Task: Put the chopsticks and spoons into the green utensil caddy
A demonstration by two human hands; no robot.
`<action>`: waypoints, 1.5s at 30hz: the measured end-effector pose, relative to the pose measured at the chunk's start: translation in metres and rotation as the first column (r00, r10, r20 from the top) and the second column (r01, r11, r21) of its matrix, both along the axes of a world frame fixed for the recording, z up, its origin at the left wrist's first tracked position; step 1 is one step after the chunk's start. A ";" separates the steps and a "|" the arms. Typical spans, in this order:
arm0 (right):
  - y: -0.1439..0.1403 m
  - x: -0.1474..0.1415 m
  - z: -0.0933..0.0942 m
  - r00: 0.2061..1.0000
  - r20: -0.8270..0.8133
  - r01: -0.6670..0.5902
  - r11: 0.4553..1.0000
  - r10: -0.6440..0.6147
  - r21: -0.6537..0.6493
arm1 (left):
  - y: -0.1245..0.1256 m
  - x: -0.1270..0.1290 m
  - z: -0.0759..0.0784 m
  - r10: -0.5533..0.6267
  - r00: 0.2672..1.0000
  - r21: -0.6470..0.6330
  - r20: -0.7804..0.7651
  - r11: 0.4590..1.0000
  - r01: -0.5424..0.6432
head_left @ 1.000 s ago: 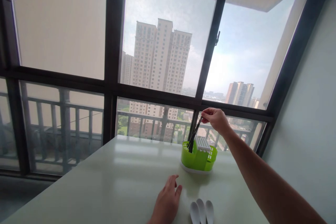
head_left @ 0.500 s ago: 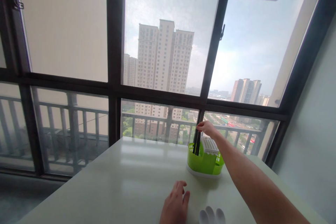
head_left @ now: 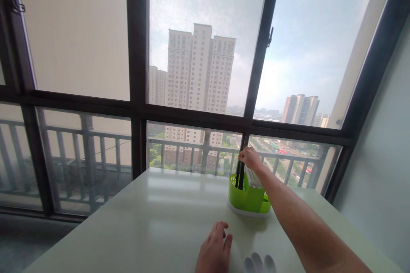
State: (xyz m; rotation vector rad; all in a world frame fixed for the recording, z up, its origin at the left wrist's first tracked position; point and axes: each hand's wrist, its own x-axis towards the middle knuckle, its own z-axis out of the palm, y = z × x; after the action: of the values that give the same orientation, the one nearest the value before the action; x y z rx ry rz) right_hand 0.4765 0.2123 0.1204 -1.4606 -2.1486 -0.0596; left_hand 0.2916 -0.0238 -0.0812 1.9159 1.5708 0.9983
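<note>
My right hand reaches out over a green cutlery holder with a white base. Its fingers are pinched at the upper ends of black chopsticks, which stand in the holder's left compartment. The dark window frame behind makes their tops hard to pick out. My left hand rests on the table, thumb apart from the loosely bent fingers, holding nothing. To its right, at the bottom edge of the view, lie three pale grey spoons, their handles cut off by the frame.
The glossy pale table narrows toward a large dark-framed window. A railing and tall buildings show beyond the glass. On the right rises a plain wall.
My right hand has shifted slightly left and lower over the holder, now covering more of its white slotted part. My left hand and the spoons stay about where they were.
</note>
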 end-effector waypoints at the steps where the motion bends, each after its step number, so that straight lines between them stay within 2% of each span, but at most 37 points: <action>1: -0.001 -0.001 0.000 1.000 0.031 0.003 1.000 -0.003 0.018 | 0.000 0.000 -0.001 0.001 1.000 0.005 0.001 1.000 -0.001; 8: -0.005 -0.008 0.001 0.984 0.160 0.071 0.995 -0.081 0.073 | 0.002 -0.001 -0.003 -0.005 1.000 0.004 -0.005 1.000 0.005; 13: -0.012 -0.011 0.001 0.978 0.161 0.122 0.989 -0.135 0.084 | 0.002 -0.001 -0.001 -0.004 0.999 0.007 -0.037 1.000 0.004; 16: -0.023 -0.014 0.008 0.982 0.119 0.135 0.985 -0.147 0.109 | 0.002 -0.001 0.001 0.004 0.998 0.009 -0.057 1.000 -0.004; 19: -0.048 -0.014 0.021 0.987 0.050 0.145 0.975 -0.155 0.167 | 0.002 -0.002 0.002 0.015 0.998 0.006 -0.057 1.000 -0.015; 21: -0.076 -0.007 0.029 0.990 -0.006 0.139 0.968 -0.141 0.207 | 0.002 -0.003 0.002 0.011 0.999 0.013 -0.039 1.000 -0.011; 23: -0.113 0.007 0.027 0.994 -0.068 0.099 0.970 -0.086 0.223 | 0.002 -0.003 0.003 0.006 1.000 0.028 -0.009 1.000 -0.006; 25: -0.154 0.027 0.013 0.996 -0.092 0.035 0.986 -0.020 0.162 | 0.001 -0.004 0.006 0.004 1.000 0.044 0.022 0.999 -0.005; 28: -0.206 0.065 -0.038 0.999 -0.040 -0.028 0.992 0.023 -0.127 | 0.001 -0.005 0.011 0.001 0.998 0.064 0.062 0.998 -0.005; 30: -0.227 0.087 -0.085 0.996 -0.058 -0.078 0.925 0.060 -0.371 | -0.001 -0.005 0.013 -0.031 0.997 0.083 0.076 0.996 0.024; 31: -0.233 0.095 -0.109 0.994 -0.099 -0.079 0.888 0.038 -0.454 | -0.002 -0.005 0.013 -0.059 0.995 0.093 0.077 0.994 0.052; 33: -0.237 0.102 -0.151 0.963 -0.266 -0.099 0.845 -0.052 -0.525 | -0.003 -0.005 0.013 -0.128 0.990 0.108 0.060 0.987 0.121; 35: -0.235 0.100 -0.181 0.900 -0.410 -0.130 0.806 -0.148 -0.577 | -0.004 -0.005 0.012 -0.187 0.982 0.117 0.026 0.976 0.183; 37: -0.232 0.092 -0.196 0.862 -0.473 -0.151 0.796 -0.185 -0.586 | -0.004 -0.006 0.011 -0.212 0.977 0.121 -0.006 0.970 0.211; 42: -0.223 0.080 -0.204 0.888 -0.432 -0.081 0.871 -0.157 -0.484 | -0.002 -0.009 0.011 -0.205 0.979 0.120 -0.001 0.972 0.204; 45: -0.215 0.091 -0.199 0.873 -0.436 -0.070 0.830 -0.218 -0.554 | -0.001 -0.010 0.011 -0.192 0.981 0.107 0.030 0.976 0.188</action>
State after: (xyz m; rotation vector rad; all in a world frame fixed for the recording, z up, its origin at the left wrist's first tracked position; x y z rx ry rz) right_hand 0.5673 -0.0024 -0.0782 -1.6420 -1.7455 0.8913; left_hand 0.2820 -0.0244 -0.0702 2.0583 1.3079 1.0466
